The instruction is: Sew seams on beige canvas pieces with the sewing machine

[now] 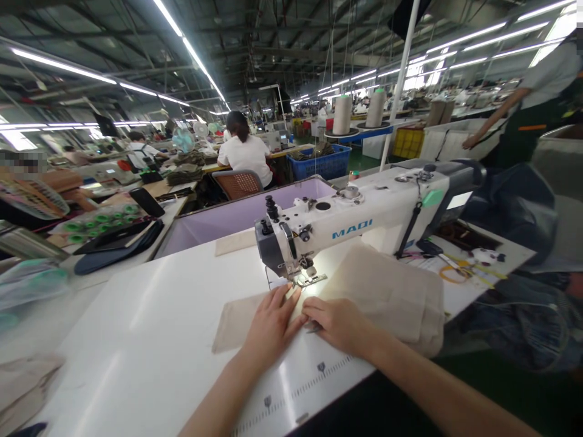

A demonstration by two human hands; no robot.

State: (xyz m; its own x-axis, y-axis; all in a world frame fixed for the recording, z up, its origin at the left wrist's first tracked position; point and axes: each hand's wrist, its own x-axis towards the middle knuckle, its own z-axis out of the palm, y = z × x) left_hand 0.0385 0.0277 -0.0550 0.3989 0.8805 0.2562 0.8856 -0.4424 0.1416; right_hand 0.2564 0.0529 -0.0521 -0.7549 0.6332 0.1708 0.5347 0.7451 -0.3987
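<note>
Head view: one white worktable [173, 328], ruler marks along its front edge, carrying a white sewing machine [387, 212] lettered "MAQI", its lamp lit over the presser foot [314, 280]. Item, beige cloth piece [234, 321], lying flat between the table's front and far edges, its near end running under the left hand [272, 318] toward the presser foot. Left hand: palm down, fingers extended and close together, resting on the cloth, fingertips just beside the foot; nothing grasped. Right hand [341, 325]: fingers bent inward, tips close to the left hand, in front of the foot; whether they pinch anything, cannot tell. Item, small grey metal piece [313, 329], partly hidden below the right fingers; held or lying, cannot tell. Item, folded beige cloth [387, 288], layered, right of the foot, reaching the front edge. Item, second flat beige piece [234, 243], at the far edge, behind the machine head. Item, yellow-handled scissors [462, 267], toward the right corner. Beyond the far edge: one lilac-lined bin [204, 224]; farther off, a co-worker in a white top [246, 152], back turned, on a brown chair [239, 184], near a blue crate [319, 164].
</note>
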